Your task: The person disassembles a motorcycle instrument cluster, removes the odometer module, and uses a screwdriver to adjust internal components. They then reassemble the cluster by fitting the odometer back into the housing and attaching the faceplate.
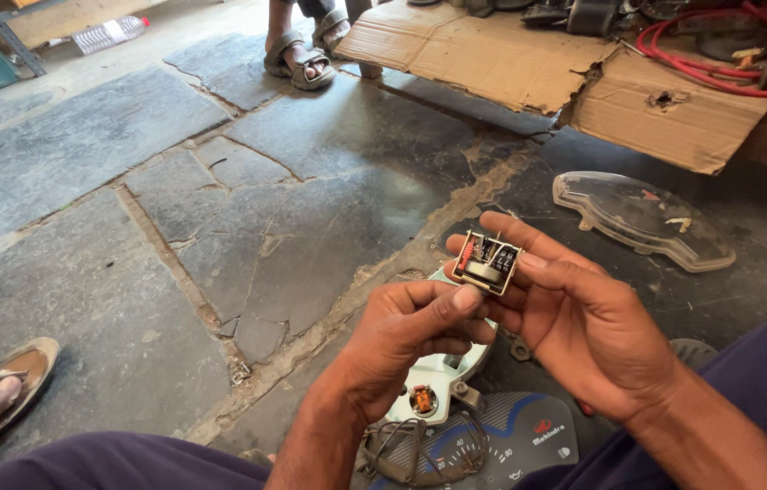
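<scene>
A: So, status of hands?
B: Left hand and right hand both pinching small odometer block, lifted clear of white gauge housing.
A: Remaining?
B: Dial face loose on floor near; clear lens cover off, far right. Looks mid-teardown.
</scene>
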